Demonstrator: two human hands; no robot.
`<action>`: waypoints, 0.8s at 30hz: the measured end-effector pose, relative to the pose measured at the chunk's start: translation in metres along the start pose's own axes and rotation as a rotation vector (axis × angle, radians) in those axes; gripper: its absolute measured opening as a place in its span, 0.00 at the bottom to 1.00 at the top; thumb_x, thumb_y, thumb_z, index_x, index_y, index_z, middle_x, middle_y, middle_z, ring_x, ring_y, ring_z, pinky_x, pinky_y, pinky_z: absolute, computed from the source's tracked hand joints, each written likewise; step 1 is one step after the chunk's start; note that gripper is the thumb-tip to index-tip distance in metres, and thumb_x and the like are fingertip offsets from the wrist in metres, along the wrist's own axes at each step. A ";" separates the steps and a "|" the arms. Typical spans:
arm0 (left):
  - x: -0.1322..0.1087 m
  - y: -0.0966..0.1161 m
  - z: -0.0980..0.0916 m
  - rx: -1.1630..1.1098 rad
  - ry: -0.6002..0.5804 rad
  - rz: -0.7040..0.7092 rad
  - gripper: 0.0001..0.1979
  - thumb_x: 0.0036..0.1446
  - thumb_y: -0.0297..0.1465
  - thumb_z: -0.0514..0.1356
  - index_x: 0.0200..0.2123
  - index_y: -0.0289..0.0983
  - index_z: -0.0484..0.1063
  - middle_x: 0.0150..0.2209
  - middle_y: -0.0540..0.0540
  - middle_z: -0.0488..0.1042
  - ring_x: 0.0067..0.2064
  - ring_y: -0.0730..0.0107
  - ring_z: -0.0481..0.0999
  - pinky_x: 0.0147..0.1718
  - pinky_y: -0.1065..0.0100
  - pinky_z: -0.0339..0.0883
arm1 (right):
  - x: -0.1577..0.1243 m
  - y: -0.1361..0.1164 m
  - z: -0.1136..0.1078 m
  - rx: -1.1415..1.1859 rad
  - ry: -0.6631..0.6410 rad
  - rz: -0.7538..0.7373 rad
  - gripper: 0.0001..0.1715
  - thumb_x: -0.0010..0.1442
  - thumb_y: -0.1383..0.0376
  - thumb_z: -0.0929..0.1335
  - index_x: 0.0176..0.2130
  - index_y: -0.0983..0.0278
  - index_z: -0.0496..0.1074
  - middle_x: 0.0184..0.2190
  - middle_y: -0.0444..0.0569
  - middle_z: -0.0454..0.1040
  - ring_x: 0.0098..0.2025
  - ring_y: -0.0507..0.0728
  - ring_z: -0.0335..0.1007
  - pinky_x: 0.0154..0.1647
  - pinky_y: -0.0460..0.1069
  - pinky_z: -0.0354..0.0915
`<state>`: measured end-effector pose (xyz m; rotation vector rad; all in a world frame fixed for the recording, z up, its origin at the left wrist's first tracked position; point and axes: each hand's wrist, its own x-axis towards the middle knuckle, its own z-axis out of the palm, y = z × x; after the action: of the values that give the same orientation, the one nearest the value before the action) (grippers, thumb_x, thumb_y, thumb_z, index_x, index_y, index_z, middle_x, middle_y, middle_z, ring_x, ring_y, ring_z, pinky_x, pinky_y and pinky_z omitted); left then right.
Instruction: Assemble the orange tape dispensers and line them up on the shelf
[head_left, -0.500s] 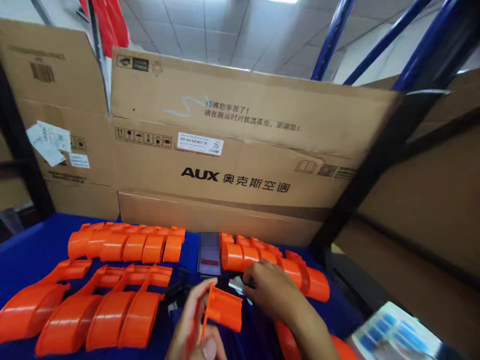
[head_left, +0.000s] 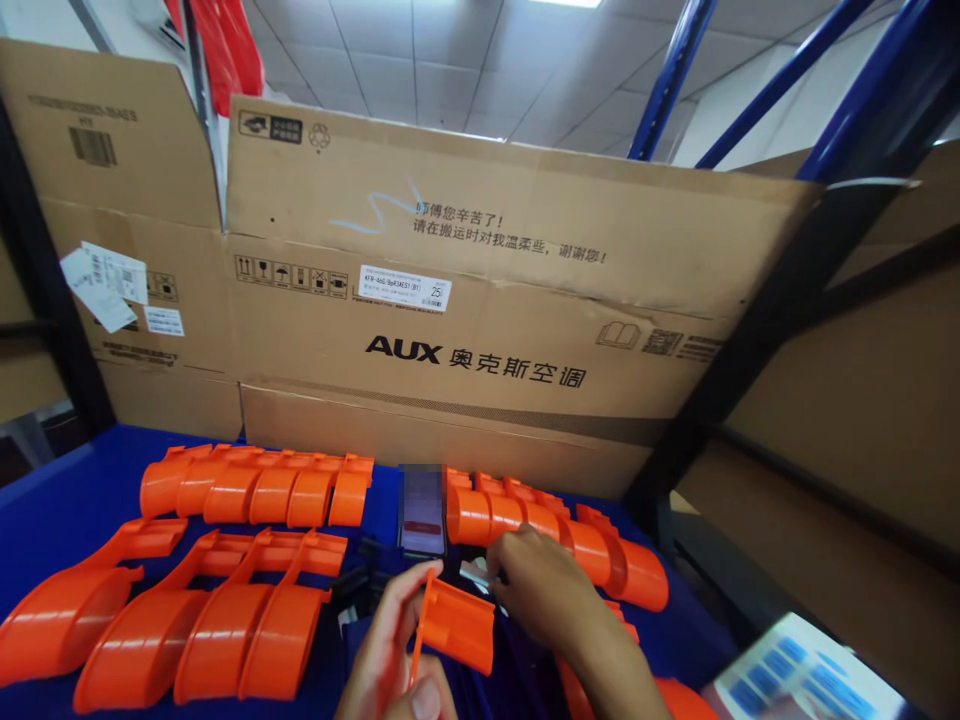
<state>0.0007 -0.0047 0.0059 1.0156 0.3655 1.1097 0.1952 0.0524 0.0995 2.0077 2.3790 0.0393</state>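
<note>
My left hand (head_left: 397,650) is closed around an orange plastic part (head_left: 457,625) with a thin flat plate and a short curved channel. The thumb presses the plate at the bottom of the view. Just right and beyond it, my right hand (head_left: 536,580) has its fingers curled, back of the hand towards me. A small pale, flat piece (head_left: 474,573) shows at its fingertips; the fingers hide the rest, so its kind is unclear. Past my hands, a phone (head_left: 422,515) lies between orange rows.
Orange curved parts line the blue surface (head_left: 45,480) in a back-left row (head_left: 270,495), a front-left row (head_left: 221,640) and a right row (head_left: 559,530). A cardboard sheet (head_left: 480,330) stands behind. A dark post (head_left: 720,380) rises at right, near a white-and-blue box (head_left: 806,670).
The view shifts slightly. The orange part in my left hand has moved a little to the right and turned slightly. My right hand stays at nearly the same spot, fingers curled.
</note>
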 end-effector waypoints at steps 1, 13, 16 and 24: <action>0.000 0.000 0.000 0.000 0.002 0.001 0.41 0.52 0.50 0.69 0.65 0.50 0.60 0.25 0.49 0.78 0.23 0.71 0.76 0.22 0.75 0.59 | 0.000 0.000 0.000 0.000 0.002 -0.002 0.09 0.60 0.69 0.69 0.34 0.62 0.82 0.37 0.59 0.82 0.41 0.66 0.78 0.38 0.52 0.62; 0.002 0.004 -0.002 0.031 0.005 0.022 0.39 0.55 0.49 0.67 0.66 0.50 0.57 0.25 0.48 0.79 0.25 0.67 0.80 0.24 0.74 0.65 | 0.001 0.001 0.008 -0.006 0.079 -0.002 0.16 0.64 0.70 0.64 0.29 0.64 0.78 0.32 0.59 0.80 0.38 0.65 0.77 0.36 0.52 0.60; 0.005 0.000 -0.006 0.026 0.029 0.027 0.42 0.55 0.49 0.68 0.68 0.49 0.55 0.25 0.49 0.79 0.24 0.67 0.79 0.24 0.73 0.66 | 0.000 0.003 0.008 0.012 0.110 -0.001 0.13 0.63 0.70 0.64 0.30 0.65 0.77 0.32 0.60 0.80 0.38 0.64 0.76 0.36 0.52 0.60; 0.016 -0.001 -0.008 0.006 0.105 0.112 0.35 0.59 0.46 0.66 0.65 0.49 0.59 0.22 0.53 0.76 0.21 0.71 0.77 0.21 0.77 0.61 | -0.006 0.016 -0.009 0.292 0.240 -0.049 0.05 0.61 0.68 0.62 0.32 0.61 0.65 0.33 0.50 0.77 0.37 0.59 0.73 0.35 0.49 0.62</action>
<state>0.0030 0.0136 0.0040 0.9952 0.4001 1.2671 0.2111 0.0496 0.1092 2.1742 2.7212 -0.0768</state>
